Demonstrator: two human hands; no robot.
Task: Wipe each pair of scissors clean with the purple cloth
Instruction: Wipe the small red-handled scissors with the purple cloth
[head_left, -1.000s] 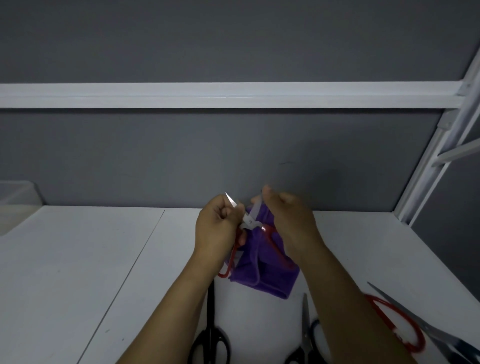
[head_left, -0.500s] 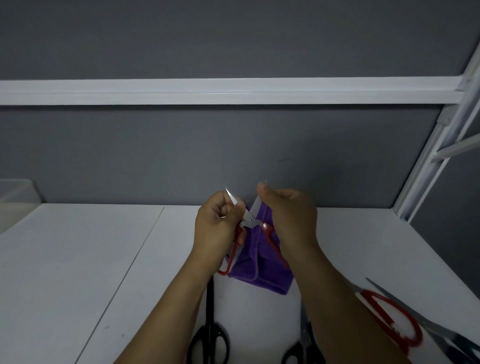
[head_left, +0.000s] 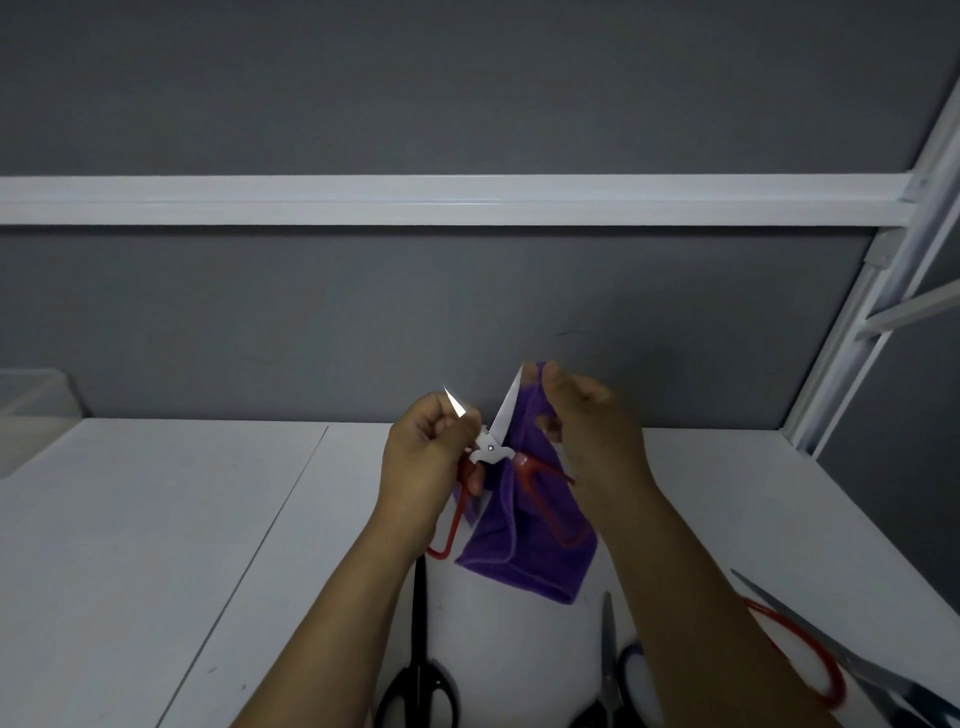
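Red-handled scissors (head_left: 491, 447) are held up over the white table, blades spread apart. My left hand (head_left: 428, 457) grips them around one blade and the left handle. My right hand (head_left: 587, 421) pinches the purple cloth (head_left: 524, 540) at the tip of the other blade, and the cloth hangs down behind the handles. Black scissors (head_left: 418, 649) lie on the table under my left forearm. A second dark pair (head_left: 608, 670) lies under my right forearm. A large red-handled pair (head_left: 810, 660) lies at the right.
The white table (head_left: 182, 519) has a seam running down its left part. A translucent box (head_left: 31, 410) stands at the far left. A grey wall with a white rail (head_left: 415, 200) is behind, and a white frame post (head_left: 857, 332) rises at the right.
My right hand has slid the cloth up along the right blade to its tip, baring more of the blade. My left hand has stayed in place.
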